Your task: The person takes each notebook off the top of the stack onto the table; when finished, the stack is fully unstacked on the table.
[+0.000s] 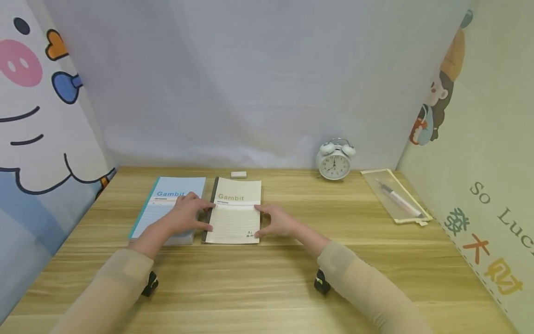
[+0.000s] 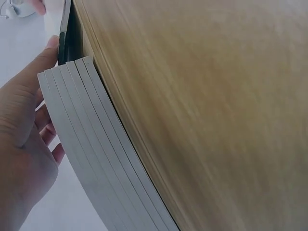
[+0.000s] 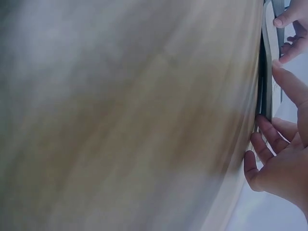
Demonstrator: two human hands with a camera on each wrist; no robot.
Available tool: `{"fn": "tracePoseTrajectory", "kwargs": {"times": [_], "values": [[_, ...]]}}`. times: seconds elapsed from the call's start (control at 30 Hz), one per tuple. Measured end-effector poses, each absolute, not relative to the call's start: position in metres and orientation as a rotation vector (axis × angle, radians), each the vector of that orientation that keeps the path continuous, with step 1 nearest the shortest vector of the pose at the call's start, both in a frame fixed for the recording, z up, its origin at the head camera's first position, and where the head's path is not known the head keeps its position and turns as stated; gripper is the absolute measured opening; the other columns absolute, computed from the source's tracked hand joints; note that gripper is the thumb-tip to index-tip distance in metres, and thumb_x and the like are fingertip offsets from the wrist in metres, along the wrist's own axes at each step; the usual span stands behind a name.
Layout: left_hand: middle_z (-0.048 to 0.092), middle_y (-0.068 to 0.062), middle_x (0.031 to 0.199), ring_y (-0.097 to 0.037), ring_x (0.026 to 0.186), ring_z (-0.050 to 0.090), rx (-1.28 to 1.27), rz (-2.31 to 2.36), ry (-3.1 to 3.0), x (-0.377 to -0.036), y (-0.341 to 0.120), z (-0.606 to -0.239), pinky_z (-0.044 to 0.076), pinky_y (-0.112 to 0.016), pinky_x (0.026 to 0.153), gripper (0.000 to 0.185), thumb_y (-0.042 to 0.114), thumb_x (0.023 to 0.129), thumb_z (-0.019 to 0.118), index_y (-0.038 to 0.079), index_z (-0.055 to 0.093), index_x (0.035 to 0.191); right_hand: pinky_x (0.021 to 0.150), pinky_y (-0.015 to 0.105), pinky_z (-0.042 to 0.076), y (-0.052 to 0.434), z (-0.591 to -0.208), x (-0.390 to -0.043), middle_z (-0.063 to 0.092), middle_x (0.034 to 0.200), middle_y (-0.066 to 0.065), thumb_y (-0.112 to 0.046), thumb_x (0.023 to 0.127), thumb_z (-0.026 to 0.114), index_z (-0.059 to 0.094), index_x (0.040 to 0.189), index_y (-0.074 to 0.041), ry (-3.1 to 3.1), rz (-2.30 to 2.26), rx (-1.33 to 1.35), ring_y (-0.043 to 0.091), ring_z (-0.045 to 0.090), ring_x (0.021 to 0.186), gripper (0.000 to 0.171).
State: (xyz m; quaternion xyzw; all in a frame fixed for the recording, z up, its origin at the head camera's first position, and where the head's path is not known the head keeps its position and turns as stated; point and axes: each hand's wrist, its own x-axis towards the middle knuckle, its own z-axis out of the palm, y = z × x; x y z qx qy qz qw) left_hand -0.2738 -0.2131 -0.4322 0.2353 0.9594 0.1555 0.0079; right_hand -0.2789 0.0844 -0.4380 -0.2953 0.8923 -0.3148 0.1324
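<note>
A pale cream rectangular paper notebook is showing gold lettering, a white band and a dark grey spine strip. Beside it, a light blue paper notebook is carrying brighter blue lettering and a teal edge; the stack's page edges are looking plain grey-white. The wooden desk is showing honey-tan streaked grain. A small white round alarm clock is displaying black numerals, and both sleeves are appearing beige.
</note>
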Motion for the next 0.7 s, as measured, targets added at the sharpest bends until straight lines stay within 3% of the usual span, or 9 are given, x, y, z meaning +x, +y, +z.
{"fn": "tracePoseTrajectory", "kwargs": {"times": [0.33, 0.7], "values": [[0.06, -0.006, 0.127, -0.028, 0.107, 0.042, 0.766, 0.22, 3.012, -0.2755, -0.2117, -0.4334, 0.028, -0.052, 0.088, 0.069, 0.054, 0.072, 0.074, 0.017, 0.06, 0.129, 0.107, 0.043, 0.032, 0.0836, -0.4375, -0.2796, 0.043, 0.138, 0.016, -0.035, 0.075, 0.08, 0.041, 0.143, -0.008, 2.667, -0.73, -0.835, 0.031, 0.039, 0.128, 0.083], [0.062, -0.007, 0.12, -0.03, 0.109, 0.043, 0.788, 0.167, 3.034, -0.2717, -0.2112, -0.4302, 0.031, -0.056, 0.09, 0.062, 0.054, 0.073, 0.074, 0.017, 0.066, 0.122, 0.102, 0.041, 0.036, 0.0827, -0.4386, -0.2808, 0.045, 0.134, 0.012, -0.04, 0.074, 0.079, 0.044, 0.142, -0.011, 2.701, -0.66, -0.835, 0.027, 0.041, 0.122, 0.081]]}}
